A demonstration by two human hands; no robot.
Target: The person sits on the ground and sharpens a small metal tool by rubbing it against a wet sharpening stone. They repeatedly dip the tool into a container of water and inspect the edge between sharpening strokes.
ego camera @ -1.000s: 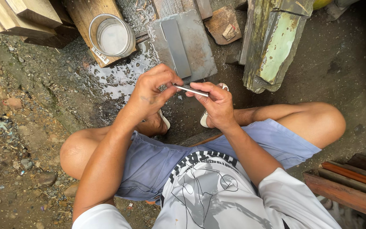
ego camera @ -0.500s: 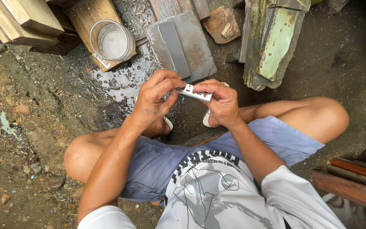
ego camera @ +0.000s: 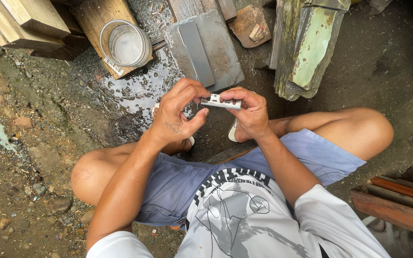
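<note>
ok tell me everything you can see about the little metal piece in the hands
The metal piece is a small flat blade-like bar, silvery grey, with what look like small slots in its face. It lies roughly level, tipped slightly down to the right, held in the air above the wet ground in front of the grey sharpening stone. The left hand pinches its left end and the right hand its right end. Nothing else touches it.

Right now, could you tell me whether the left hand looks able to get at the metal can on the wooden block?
Probably yes. The left hand shares the small metal blade with the right hand, and only wet ground lies between it and the metal can.
</note>
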